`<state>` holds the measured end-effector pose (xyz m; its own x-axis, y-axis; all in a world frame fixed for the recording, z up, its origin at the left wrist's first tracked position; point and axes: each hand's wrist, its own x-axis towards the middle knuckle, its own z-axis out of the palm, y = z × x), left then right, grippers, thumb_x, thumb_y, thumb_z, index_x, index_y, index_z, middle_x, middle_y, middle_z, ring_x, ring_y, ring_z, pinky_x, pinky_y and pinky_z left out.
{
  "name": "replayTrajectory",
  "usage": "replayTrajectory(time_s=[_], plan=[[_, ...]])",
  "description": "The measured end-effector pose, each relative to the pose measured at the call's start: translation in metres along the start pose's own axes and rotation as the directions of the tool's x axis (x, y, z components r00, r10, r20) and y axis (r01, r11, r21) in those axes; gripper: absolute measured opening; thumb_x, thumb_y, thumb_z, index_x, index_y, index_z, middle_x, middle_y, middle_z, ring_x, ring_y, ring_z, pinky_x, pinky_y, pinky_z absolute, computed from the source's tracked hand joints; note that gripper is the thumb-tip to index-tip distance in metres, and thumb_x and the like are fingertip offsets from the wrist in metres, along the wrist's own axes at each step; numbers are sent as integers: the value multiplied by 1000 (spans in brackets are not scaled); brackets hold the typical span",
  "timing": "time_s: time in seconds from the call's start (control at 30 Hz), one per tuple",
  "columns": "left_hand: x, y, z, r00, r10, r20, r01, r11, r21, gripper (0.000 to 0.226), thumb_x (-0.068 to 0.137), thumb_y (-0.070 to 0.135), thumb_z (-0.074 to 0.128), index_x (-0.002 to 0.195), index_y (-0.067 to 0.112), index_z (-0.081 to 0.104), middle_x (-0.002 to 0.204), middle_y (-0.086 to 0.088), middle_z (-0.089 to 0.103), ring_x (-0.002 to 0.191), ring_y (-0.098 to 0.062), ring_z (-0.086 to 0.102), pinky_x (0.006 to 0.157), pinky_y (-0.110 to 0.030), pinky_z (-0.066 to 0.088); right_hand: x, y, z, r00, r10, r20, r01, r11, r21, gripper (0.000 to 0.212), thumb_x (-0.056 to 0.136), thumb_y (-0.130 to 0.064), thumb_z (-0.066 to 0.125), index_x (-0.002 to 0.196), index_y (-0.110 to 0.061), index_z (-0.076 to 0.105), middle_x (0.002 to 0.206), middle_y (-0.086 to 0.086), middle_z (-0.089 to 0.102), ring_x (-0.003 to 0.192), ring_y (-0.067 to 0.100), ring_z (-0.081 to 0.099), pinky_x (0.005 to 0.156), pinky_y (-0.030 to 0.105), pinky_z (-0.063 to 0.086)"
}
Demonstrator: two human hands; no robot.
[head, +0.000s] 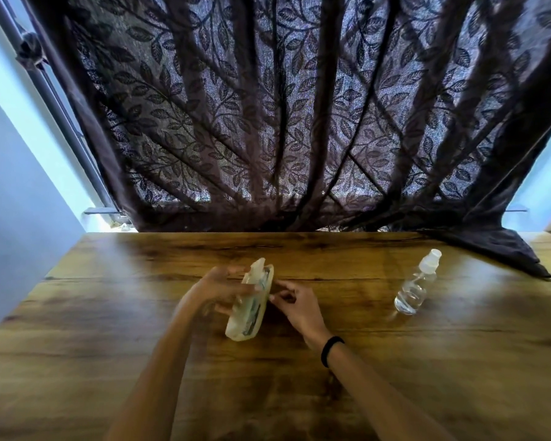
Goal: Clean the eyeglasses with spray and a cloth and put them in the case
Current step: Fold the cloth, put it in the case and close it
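A person sits at a wooden desk [109, 313]. The left hand [218, 291] holds a see-through glasses case [248, 307]. Its fingers wrap round the case from the left side. The case is tipped up on its thin edge. Its long side runs away from the person, from a near end low by the desk to a far end higher up. It is blurry, so it is hard to tell if the near end touches the desk.

Something dark shows inside the case, with a bit of blue-green. It may be the glasses and a cloth, but the picture is too fuzzy to be sure.

The right hand [295, 302] is just beside the case, on its right side. Its fingers are curled in and the tips reach the right edge. It is not clear if they pinch the edge or only touch it. A black band [331, 350] is on that wrist.

So the case sits right between the two hands. It looks like the right hand is about to work at that edge, to open or close the case, while the left hand keeps it steady.

A clear spray bottle [415, 283] stands on the desk, well off to the right. It is nearer the right hand. A dark leafy curtain [283, 106] hangs behind the desk.
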<state>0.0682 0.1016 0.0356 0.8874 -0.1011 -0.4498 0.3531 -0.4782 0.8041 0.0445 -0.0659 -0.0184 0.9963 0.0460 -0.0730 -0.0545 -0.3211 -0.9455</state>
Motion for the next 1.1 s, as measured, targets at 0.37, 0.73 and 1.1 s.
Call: replayTrajectory(time_s=[0.37, 0.73, 1.1], plan=[[1, 3, 46, 920, 187, -344, 21, 855, 519, 82, 61, 64, 69, 130, 26, 46, 112, -6, 64, 96, -21, 63, 72, -29, 52, 4, 4, -3, 996, 61, 59, -66, 995, 80, 32, 93, -8, 47, 122, -16, 56, 119, -3, 61, 108, 12, 56, 92, 28, 48], [-1, 10, 49, 887, 301, -350, -5, 766, 643, 68, 70, 58, 66, 125, 20, 51, 111, -9, 63, 99, -23, 61, 71, -29, 49, 10, -2, -4, 987, 157, 44, -162, 975, 151, 30, 96, -26, 42, 102, -10, 66, 102, 2, 67, 91, 11, 59, 81, 27, 51], [22, -3, 51, 844, 441, -303, -162, 751, 640, 39, 95, 30, 44, 133, 23, 44, 122, -18, 51, 102, -30, 58, 79, -35, 52, 33, -17, -8, 981, 193, -15, -192, 979, 64, 23, 87, -30, 59, 90, -9, 67, 89, 11, 67, 63, 8, 57, 52, 18, 49]])
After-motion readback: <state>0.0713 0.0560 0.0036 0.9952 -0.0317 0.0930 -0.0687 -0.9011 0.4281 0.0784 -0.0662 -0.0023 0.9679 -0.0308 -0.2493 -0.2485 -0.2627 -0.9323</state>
